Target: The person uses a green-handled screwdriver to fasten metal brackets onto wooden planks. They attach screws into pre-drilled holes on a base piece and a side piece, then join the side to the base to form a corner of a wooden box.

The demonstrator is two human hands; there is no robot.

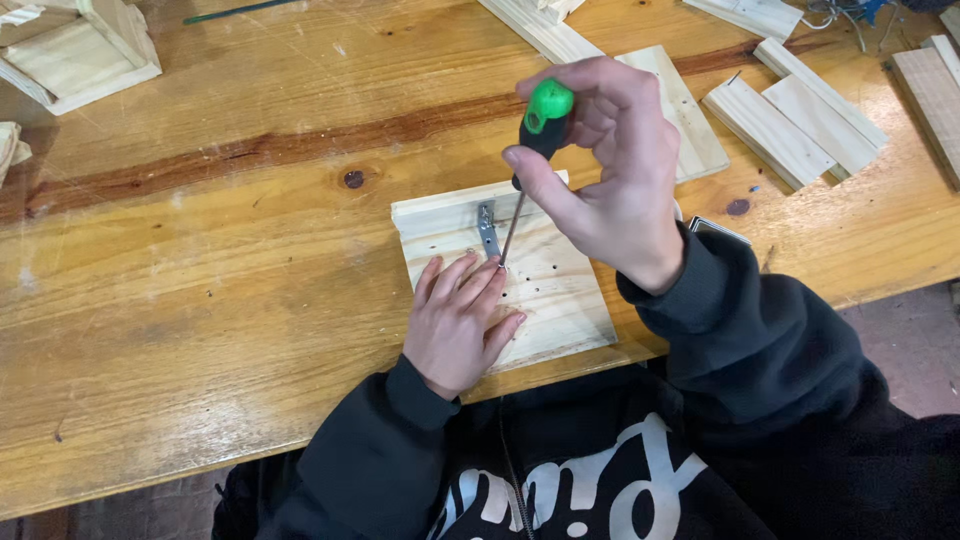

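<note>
Pale pine board (560,290) under left hand (455,320); right hand (615,170) grasps green-handled screwdriver (535,140).

Lots of bare table (200,280) to the left of the wood board (560,300) for a hand to pass, but wood blocks (800,120) crowding the right.

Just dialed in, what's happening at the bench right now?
A person is working a screwdriver with a green and black handle, gripped in the right hand. Its tip sits beside a small metal bracket on a square pine board. The left hand lies flat on the board, fingers by the tip. Several small holes dot the board. More wood pieces lie on the table.
</note>
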